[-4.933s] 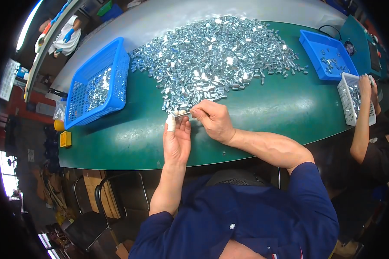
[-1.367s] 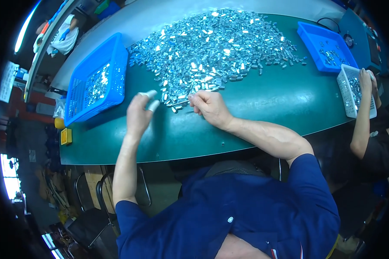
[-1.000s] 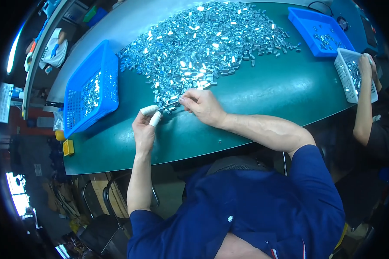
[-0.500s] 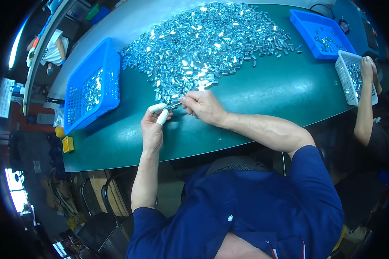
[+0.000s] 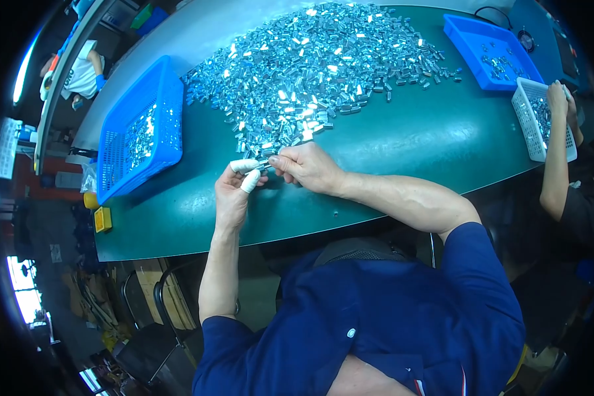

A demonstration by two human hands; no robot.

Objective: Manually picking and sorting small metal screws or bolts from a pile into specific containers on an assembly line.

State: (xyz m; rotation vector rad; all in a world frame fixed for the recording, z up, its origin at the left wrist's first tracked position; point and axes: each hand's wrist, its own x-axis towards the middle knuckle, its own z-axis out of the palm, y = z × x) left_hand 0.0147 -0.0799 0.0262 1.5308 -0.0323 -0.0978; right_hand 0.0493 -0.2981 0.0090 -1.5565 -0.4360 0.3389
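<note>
A small shiny metal piece (image 5: 264,165) is held between my two hands, just in front of the near tip of a big pile of similar silver metal pieces (image 5: 310,66). White covers wrap the thumb and a finger of my left hand (image 5: 234,195), which pinches the piece from the left. From the right, the thumb and fingers of my right hand (image 5: 313,169) close on its other end. My fingers hide much of the piece, so its exact kind cannot be made out.
On the green table (image 5: 402,145), a blue basket (image 5: 171,132) holding metal pieces stands left. A blue tray (image 5: 468,39) with a few pieces lies far right, beside a white basket (image 5: 531,125) where a co-worker's hands (image 5: 560,99) are. A yellow box (image 5: 103,219) sits at the left edge.
My right hand has shifted slightly left and down, its thumb closer to my left fingertips. The metal piece shows less between them. My left hand has barely moved.
</note>
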